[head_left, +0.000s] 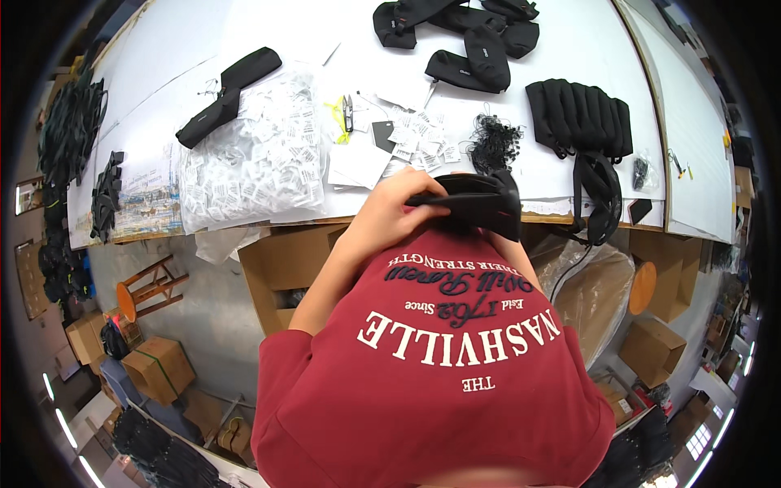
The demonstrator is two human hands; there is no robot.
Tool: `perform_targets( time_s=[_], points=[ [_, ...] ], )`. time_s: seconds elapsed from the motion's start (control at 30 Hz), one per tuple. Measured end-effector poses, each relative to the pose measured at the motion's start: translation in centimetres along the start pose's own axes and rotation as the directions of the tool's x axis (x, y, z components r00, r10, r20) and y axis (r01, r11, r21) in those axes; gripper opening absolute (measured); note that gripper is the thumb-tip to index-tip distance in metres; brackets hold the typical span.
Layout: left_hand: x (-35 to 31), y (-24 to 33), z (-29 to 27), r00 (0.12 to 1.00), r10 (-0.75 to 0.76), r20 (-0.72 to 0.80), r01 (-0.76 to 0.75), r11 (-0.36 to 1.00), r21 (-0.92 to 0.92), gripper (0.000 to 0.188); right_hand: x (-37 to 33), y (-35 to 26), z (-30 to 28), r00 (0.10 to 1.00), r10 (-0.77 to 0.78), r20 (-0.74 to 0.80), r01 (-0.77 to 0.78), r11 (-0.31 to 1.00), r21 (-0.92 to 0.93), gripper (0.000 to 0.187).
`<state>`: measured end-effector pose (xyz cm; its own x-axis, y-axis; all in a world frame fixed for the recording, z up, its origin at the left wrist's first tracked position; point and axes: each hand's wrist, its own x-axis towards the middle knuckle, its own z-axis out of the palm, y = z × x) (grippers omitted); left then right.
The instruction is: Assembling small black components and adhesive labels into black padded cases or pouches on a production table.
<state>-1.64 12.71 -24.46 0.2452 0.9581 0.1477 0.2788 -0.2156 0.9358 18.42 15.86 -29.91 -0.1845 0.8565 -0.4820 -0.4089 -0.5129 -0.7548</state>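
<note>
A black fabric pouch (480, 203) is held against my chest at the table's front edge. My left hand (407, 202) grips its left end, fingers over the upper edge and thumb below. From the right, my right forearm (508, 246) reaches up behind the pouch, which hides that hand and its fingers. Just beyond the pouch lie a heap of small white tags (423, 138) and a tangle of black cords (494, 145). Thread snips (348, 114) rest on the table beside a bit of yellow material.
A clear bag packed with white tags (260, 154) sits on the left, another black pouch (232, 98) on top. Several black pouches (472, 65) lie at the back. A row of black pouches (578, 118) is on the right, black straps (598, 195) hanging over the edge.
</note>
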Motion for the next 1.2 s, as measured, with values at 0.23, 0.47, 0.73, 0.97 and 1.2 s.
perform_targets(
  time_s=[0.23,0.47,0.73,0.97,1.2],
  points=[
    [-0.3,-0.6,-3.4,0.939,-0.215,-0.269,0.215,0.976,-0.032,0.016,1.6,-5.4,-5.0,0.956,-0.271,-0.111,0.247,0.951,-0.188,0.015],
    [-1.4,0.2,-4.0,0.945,-0.306,0.112,0.302,0.952,0.052,0.023,2.5,-8.6,-8.7,0.907,-0.388,-0.166,0.411,0.9,0.144,0.011],
    [0.1,2.4,-3.7,0.957,-0.203,0.208,0.156,0.963,0.218,0.018,2.4,-10.4,-2.8,0.757,-0.652,-0.03,0.6,0.714,-0.361,0.018],
    [2.9,2.6,-3.2,0.96,-0.056,0.274,-0.098,0.851,0.517,0.016,0.2,-12.2,1.9,0.701,-0.598,0.389,0.634,0.274,-0.723,0.018],
    [4.6,2.2,-2.1,0.942,0.001,0.334,-0.199,0.806,0.558,0.015,-1.5,-11.4,4.5,0.744,-0.446,0.498,0.628,0.208,-0.75,0.016]
  ],
)
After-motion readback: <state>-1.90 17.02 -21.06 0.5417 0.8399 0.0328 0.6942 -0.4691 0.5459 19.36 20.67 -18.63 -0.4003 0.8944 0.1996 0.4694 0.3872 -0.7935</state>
